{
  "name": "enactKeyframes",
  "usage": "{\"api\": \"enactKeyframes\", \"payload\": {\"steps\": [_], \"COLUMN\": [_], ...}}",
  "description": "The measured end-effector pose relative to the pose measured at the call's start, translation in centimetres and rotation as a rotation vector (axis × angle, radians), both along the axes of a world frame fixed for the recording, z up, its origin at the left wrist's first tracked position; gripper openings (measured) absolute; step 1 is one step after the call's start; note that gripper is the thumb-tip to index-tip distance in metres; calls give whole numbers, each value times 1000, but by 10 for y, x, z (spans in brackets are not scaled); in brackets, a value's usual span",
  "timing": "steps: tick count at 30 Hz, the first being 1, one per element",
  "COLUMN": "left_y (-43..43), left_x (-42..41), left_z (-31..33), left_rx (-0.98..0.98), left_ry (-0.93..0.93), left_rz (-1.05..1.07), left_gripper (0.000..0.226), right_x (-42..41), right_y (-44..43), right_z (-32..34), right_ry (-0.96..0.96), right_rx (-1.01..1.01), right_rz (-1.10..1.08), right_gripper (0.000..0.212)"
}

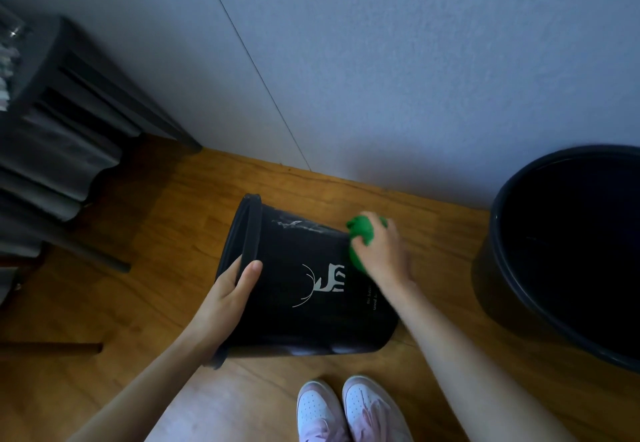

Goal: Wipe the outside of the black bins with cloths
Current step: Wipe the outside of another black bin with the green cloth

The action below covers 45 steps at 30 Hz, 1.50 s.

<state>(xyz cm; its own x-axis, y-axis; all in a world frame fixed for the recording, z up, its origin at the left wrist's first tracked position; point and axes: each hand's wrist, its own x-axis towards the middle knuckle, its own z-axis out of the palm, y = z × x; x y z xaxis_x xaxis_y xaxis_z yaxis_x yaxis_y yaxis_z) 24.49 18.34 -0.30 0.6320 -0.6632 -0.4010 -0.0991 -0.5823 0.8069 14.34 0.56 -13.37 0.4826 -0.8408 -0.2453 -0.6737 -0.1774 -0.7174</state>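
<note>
A black bin (298,317) with a white deer print lies tipped on its side, its open rim to the left and its base to the right. My left hand (228,299) grips the rim, thumb on the outer wall. My right hand (384,251) holds a bunched green cloth (360,233) against the bin's upper wall near the base. White smears show on the wall near the rim. A second, larger black bin (512,244) stands upright at the right edge.
The bins sit on a wooden floor (166,233) beside a pale wall (381,77). A dark slatted piece of furniture with thin legs (69,122) stands at the left. My two white shoes (349,410) are just below the tipped bin.
</note>
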Motion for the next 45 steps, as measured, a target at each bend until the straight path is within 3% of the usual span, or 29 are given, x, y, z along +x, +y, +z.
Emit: {"api": "enactKeyframes", "payload": {"steps": [6,15,18,23,26,32,35,37,45], "left_y": [-3,-3,-1,2,4,-6,-20,-26,-31], "left_x": [-1,-2,1,3,12,24,24,24,10], "left_z": [2,5,5,5,3,10,11,9,11], "left_rx": [-1,24,24,31,-9,-24,112,195,58], "left_ry": [9,-5,8,67,194,386,387,355,183], "left_rz": [-4,-60,-41,-43,-50,34,204,233,124], "left_gripper": [25,33,40,42,57,61,42,43,22], "right_x": [-53,-17,-11,-43,-53,-58,-59,-59,-51], "right_y": [-3,50,35,2,4,10,16,19,23], "right_z": [-37,20,13,-26,-36,-29,-29,-28,-6], "right_ry": [68,-306,-254,9,-19,-123,-174,-186,-299], "right_rx": [51,-231,-196,-23,-26,-81,-97,-99,-86], "right_rz": [-110,92,82,-43,-42,12,24,22,-11], "right_gripper": [45,53,52,49,49,52,52,52,52]}}
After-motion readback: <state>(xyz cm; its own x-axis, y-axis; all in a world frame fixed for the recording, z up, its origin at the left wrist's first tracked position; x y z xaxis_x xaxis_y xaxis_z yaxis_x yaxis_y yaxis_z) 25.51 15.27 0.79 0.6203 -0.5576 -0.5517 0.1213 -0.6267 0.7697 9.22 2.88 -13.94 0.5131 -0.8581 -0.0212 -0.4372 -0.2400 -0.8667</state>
